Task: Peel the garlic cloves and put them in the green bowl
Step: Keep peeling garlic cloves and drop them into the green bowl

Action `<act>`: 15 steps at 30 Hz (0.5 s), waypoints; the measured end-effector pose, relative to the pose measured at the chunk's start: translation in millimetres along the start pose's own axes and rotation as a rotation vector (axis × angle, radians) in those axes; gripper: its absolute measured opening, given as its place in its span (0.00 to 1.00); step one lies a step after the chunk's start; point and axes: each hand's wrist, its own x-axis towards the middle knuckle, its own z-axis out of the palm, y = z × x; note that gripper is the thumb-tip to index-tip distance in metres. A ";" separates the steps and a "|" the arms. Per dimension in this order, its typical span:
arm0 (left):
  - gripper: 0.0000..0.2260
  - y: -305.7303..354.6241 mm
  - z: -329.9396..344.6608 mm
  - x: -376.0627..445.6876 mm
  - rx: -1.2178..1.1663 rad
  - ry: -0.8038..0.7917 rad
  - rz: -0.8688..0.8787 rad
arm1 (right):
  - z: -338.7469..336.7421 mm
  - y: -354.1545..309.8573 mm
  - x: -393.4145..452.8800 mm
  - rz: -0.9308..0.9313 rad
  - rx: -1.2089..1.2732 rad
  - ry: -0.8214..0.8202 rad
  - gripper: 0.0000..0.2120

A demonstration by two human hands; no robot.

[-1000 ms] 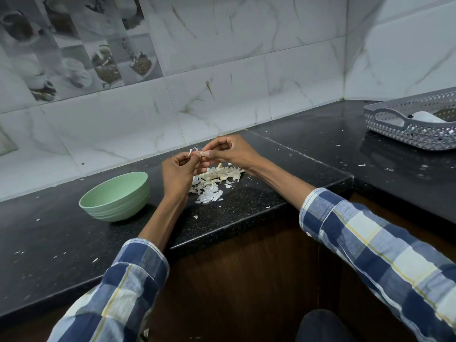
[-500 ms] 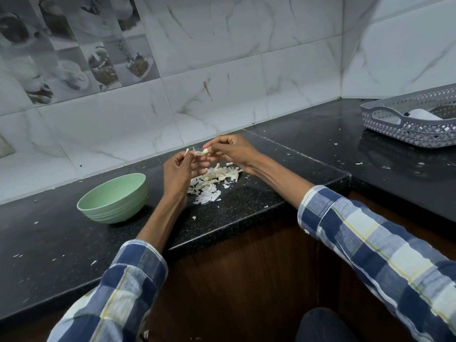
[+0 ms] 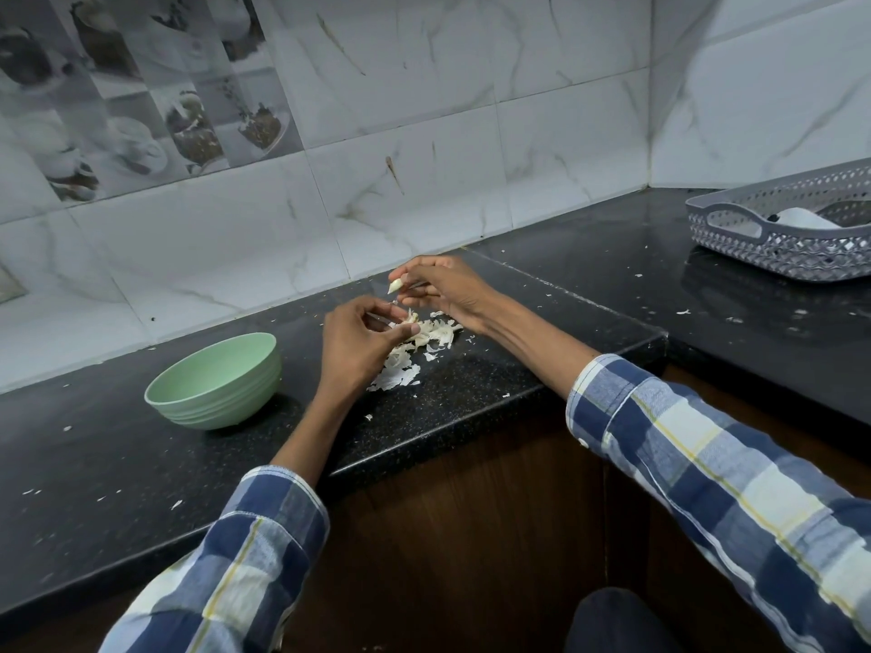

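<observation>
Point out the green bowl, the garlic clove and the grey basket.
green bowl (image 3: 214,393): head view, outer wall.
garlic clove (image 3: 395,286): head view, its pale body, pinched by the right hand (image 3: 443,289).
grey basket (image 3: 773,249): head view, front wall.

The light is dim, cool and soft, with no strong direction. The black countertop (image 3: 495,384) shows pale glare near the grey basket (image 3: 773,247), which is mirrored faintly below. The green bowl (image 3: 214,381) throws a soft shadow beside it. Tile lines bend toward the edges. The patterned tiles (image 3: 141,101) look slightly blurred.
</observation>
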 end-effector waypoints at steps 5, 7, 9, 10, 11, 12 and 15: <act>0.08 -0.1 -3.2 1.2 0.017 0.033 0.005 | 0.9 0.2 0.6 0.005 0.012 -0.022 0.05; 0.08 0.0 -3.0 0.8 0.060 0.026 0.028 | 1.0 -0.2 0.7 0.003 0.021 -0.030 0.05; 0.04 2.0 -1.5 0.3 0.079 0.022 0.024 | 0.6 -0.2 0.9 0.003 0.032 -0.037 0.05; 0.04 4.2 -0.9 -0.7 0.058 0.019 0.006 | 0.4 -0.1 1.1 0.003 0.043 -0.040 0.06; 0.09 5.4 -0.5 -1.6 0.042 0.026 -0.012 | 0.3 -0.1 1.1 0.002 0.054 -0.043 0.06; 0.13 4.2 -0.6 -1.5 0.025 0.041 -0.027 | 0.1 0.0 1.3 -0.002 0.060 -0.045 0.06; 0.09 0.0 -0.9 0.5 0.022 0.059 -0.005 | -0.5 0.3 1.2 -0.024 0.048 -0.059 0.06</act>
